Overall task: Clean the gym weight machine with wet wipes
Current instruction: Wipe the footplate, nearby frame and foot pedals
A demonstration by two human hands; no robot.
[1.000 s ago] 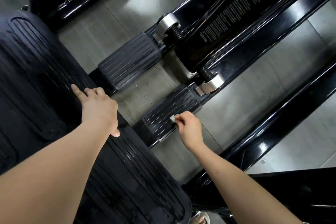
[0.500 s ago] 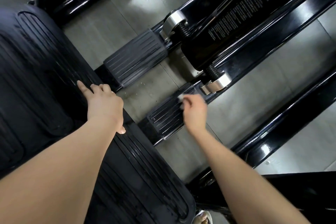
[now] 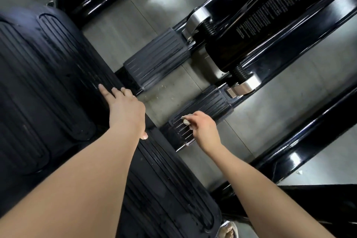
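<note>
The weight machine fills the view: a big black ribbed footplate (image 3: 48,87) on the left and two small grey ribbed foot pegs. My right hand (image 3: 202,128) pinches a small crumpled wet wipe (image 3: 185,120) and holds it against the nearer foot peg (image 3: 204,108), close to its lower end. My left hand (image 3: 125,108) rests flat on the right edge of the big footplate, fingers straight. The farther foot peg (image 3: 156,62) lies untouched above.
Glossy black frame bars (image 3: 301,137) run diagonally at right and across the top. A black arm with white printed text (image 3: 270,11) sits between chrome brackets (image 3: 244,86). Grey tiled floor (image 3: 168,91) with small crumbs lies between the pegs. A sandalled foot (image 3: 228,231) shows at the bottom edge.
My right hand slid the wipe up the nearer peg toward the chrome bracket, then back down to its lower end. My left hand stayed on the footplate.
</note>
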